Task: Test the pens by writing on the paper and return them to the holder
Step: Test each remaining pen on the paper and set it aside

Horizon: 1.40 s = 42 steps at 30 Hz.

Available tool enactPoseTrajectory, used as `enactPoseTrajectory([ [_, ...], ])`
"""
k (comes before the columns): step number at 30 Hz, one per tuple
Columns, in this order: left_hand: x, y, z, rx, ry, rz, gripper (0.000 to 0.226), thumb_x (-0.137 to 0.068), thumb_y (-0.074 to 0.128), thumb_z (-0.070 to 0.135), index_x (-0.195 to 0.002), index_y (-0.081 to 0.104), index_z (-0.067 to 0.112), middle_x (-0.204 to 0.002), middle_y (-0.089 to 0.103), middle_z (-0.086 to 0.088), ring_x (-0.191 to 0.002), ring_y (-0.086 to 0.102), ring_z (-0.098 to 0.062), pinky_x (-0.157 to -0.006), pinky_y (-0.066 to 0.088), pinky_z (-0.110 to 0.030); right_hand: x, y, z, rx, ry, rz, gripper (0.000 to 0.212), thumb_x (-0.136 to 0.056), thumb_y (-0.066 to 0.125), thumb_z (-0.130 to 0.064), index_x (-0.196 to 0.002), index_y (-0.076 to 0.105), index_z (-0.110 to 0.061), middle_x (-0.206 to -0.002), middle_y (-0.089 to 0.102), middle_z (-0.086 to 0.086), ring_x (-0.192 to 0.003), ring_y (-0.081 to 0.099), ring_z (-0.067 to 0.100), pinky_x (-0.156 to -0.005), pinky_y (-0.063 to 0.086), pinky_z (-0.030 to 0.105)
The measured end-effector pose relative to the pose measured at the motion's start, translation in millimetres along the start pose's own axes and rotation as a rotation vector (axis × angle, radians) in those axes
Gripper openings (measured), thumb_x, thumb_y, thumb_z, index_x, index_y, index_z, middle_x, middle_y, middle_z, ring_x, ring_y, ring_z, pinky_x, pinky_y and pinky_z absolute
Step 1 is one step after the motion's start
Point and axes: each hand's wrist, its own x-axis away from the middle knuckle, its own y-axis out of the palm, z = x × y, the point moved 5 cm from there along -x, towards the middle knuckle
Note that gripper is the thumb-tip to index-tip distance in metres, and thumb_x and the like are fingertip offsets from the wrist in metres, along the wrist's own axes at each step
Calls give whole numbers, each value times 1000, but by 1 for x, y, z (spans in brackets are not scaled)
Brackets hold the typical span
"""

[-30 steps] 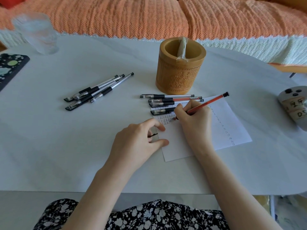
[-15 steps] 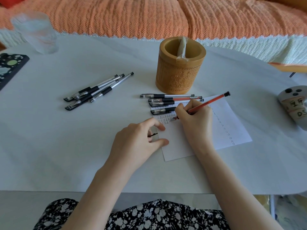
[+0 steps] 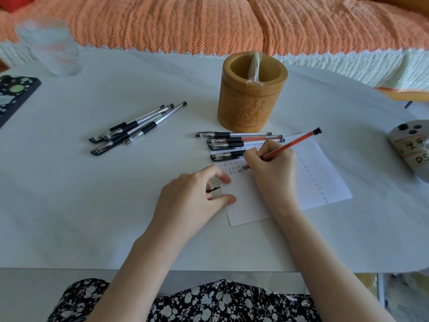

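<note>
My right hand (image 3: 272, 175) grips a red pen (image 3: 293, 144) with its tip on the white paper (image 3: 311, 180), among rows of small written marks. At the paper's left edge my left hand (image 3: 192, 203) holds a small clear pen cap with a black clip between its curled fingers, thumb and forefinger touching the sheet. Several capped pens (image 3: 239, 142) lie across the paper's top edge. A second bunch of black pens (image 3: 134, 129) lies to the left. The carved bamboo holder (image 3: 251, 105) stands behind the paper, with a strip of clear plastic over its rim.
A glass of water (image 3: 50, 46) stands at the far left corner, a dark patterned case (image 3: 14, 94) on the left edge. A grey stone-like object with labels (image 3: 412, 149) sits at the right edge. An orange-covered sofa (image 3: 209, 22) runs behind the white table (image 3: 92, 205).
The red pen's tip has shifted slightly along the written row as my right hand writes. My left hand has stayed in place.
</note>
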Motion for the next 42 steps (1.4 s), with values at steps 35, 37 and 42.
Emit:
enactPoseTrajectory([
  [35, 1, 0, 0, 9, -13, -6, 27, -69, 72, 52, -91, 59, 41, -68, 53, 13, -71, 57, 3, -60, 34, -12, 1, 0, 0, 3, -7, -12, 31, -73, 58, -1, -54, 34, -10, -49, 26, -3, -51, 24, 8, -47, 21, 20],
  [37, 0, 0, 0, 12, -17, -9, 28, -69, 72, 52, -91, 59, 41, -70, 54, 14, -71, 57, 5, -61, 34, -10, 1, 1, -1, 5, -6, -14, 30, -74, 58, -2, -55, 35, -9, -49, 27, -2, -51, 24, 8, -47, 21, 20],
  [42, 0, 1, -1, 10, -9, -14, 25, -69, 72, 52, -87, 56, 43, -63, 49, 13, -58, 49, 9, -56, 32, -11, 0, 1, 0, 5, -10, -8, 30, -75, 58, -3, -55, 35, -7, -50, 28, 1, -51, 24, 8, -47, 21, 20],
])
